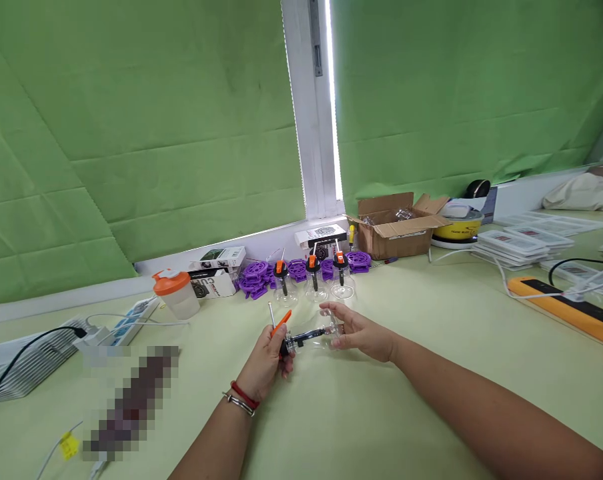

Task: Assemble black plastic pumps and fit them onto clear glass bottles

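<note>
At the back, curtain (146, 107): green, creased, spans the view.
Table (381, 413): pale yellow-green, under everything.
Carton (399, 243): brown, flaps up, see-through pieces inside.
Orange bar (566, 310): far right, white cable across it.
Left hand (266, 360): clamped round the bottle's neck end, thumb by the lever; red band and metal bracelet on wrist.
Right hand (364, 335): thumb and fingers apart, with the base end clasped between; how hard, can't tell.
Bottle (323, 342): between both hands, over mid-table, tipped on its side, base to the right; dark tube inside. Probably light, stiff, slick on the smooth wall, breakable if glass (can't tell glass from plastic). Best hold: collar in one hand, base cupped in the other; no squeezing the body.
Standing bottles (342, 290): three, same look, upright in a row before the purple parts (255, 272).
Lever (282, 322): orange, juts up past the thumb; looks a poor handhold.
Rod (271, 313): thin, metallic, beside lever; likely bendable, keep fingers off.
</note>
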Tool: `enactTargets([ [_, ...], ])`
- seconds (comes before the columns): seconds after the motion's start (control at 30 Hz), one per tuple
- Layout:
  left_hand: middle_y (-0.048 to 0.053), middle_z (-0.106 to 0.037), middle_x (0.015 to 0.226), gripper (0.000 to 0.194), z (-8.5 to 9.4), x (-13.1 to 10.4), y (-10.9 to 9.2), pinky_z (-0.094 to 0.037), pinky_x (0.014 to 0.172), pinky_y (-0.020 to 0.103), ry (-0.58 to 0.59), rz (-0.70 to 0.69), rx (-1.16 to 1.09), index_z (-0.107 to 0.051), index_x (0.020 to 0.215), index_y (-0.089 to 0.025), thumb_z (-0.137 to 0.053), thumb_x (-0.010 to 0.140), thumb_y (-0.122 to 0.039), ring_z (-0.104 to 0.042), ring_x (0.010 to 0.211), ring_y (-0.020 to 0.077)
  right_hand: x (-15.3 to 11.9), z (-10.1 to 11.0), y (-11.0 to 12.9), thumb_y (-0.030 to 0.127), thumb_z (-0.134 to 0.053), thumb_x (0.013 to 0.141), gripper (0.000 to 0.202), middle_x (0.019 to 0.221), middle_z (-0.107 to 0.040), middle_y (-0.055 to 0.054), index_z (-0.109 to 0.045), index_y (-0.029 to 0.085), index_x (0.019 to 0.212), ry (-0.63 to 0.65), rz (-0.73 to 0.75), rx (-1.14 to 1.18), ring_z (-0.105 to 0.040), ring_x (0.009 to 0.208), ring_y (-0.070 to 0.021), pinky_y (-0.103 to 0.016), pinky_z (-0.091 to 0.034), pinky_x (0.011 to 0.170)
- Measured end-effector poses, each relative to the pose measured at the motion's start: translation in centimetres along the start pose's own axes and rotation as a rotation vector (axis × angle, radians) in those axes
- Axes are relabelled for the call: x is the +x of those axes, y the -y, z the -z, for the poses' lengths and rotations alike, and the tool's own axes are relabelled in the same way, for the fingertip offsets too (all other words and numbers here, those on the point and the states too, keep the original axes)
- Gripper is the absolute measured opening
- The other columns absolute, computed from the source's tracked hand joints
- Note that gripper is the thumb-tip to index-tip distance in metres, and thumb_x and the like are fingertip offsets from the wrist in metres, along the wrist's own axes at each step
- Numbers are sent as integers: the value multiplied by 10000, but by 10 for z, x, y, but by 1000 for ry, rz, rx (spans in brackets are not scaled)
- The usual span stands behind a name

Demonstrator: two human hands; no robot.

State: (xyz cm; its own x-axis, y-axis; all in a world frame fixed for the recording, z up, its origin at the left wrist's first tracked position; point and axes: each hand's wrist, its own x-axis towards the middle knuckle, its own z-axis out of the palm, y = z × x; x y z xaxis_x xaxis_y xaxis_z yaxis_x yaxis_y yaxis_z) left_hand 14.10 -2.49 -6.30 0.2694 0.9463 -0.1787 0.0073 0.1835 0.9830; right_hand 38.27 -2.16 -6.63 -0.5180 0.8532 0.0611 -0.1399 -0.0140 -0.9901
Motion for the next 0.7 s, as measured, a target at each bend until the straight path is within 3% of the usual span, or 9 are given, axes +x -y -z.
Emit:
enactTargets([
  [0.1,-38,-588,613,414,-2,-3,-3,-332,373,194,-15,-22,-1,-427,909,-211,-475,804,-609,-525,421,95,3,-1,-2,402,-740,686,703,1217,-447,-62,-387,305,1287,-40,-60,8,-612,874,-141,-265,-529,674],
  [0.2,-34,-597,623,404,-5,-6,-5,-362,396,195,-18,-36,1,-425,894,-212,-497,798,-598,-544,443,97,8,-2,-7,589,-550,792,559,982,-590,-58,-458,226,1208,-98,-140,-86,-577,517,-76,-166,-346,362],
  [0.27,-34,-601,630,413,-7,-6,-5,-370,400,196,-17,-32,11,-424,905,-212,-519,784,-595,-555,454,101,12,-1,-11,694,-368,824,609,810,-631,-53,-511,169,1098,-159,-192,-139,-456,357,-40,-163,-202,305],
  [0.37,-38,-597,627,437,-9,-5,-4,-371,397,197,-22,-33,13,-419,928,-205,-538,769,-594,-552,455,99,15,0,-15,752,-255,811,700,671,-619,-41,-543,144,1004,-203,-215,-149,-395,331,-43,-172,-203,309],
  [0.43,-40,-595,622,433,-7,-3,-2,-369,398,196,-24,-35,-8,-412,919,-203,-534,775,-593,-538,446,91,14,1,-13,745,-312,805,685,704,-615,-50,-564,140,1007,-186,-181,-122,-453,410,-65,-183,-311,347],
  [0.5,-48,-589,613,424,-5,-1,0,-361,400,191,-34,-33,-30,-407,893,-208,-532,777,-595,-523,437,83,10,3,-8,667,-498,784,615,923,-622,-86,-541,168,1140,-148,-129,-69,-552,583,-100,-216,-443,452],
  [0.6,-60,-581,600,419,-2,1,1,-353,400,188,-46,-27,-38,-403,867,-215,-536,772,-600,-512,429,80,2,8,1,432,-754,673,820,1301,-453,-95,-340,313,1371,-56,-72,-18,-607,800,-129,-274,-527,624],
  [0.7,-60,-576,598,404,-3,0,0,-370,400,198,-20,-41,-37,-393,867,-217,-532,781,-587,-527,440,91,2,12,1,439,-726,699,793,1198,-530,-88,-337,298,1376,5,-95,-36,-639,722,-129,-242,-501,547],
])
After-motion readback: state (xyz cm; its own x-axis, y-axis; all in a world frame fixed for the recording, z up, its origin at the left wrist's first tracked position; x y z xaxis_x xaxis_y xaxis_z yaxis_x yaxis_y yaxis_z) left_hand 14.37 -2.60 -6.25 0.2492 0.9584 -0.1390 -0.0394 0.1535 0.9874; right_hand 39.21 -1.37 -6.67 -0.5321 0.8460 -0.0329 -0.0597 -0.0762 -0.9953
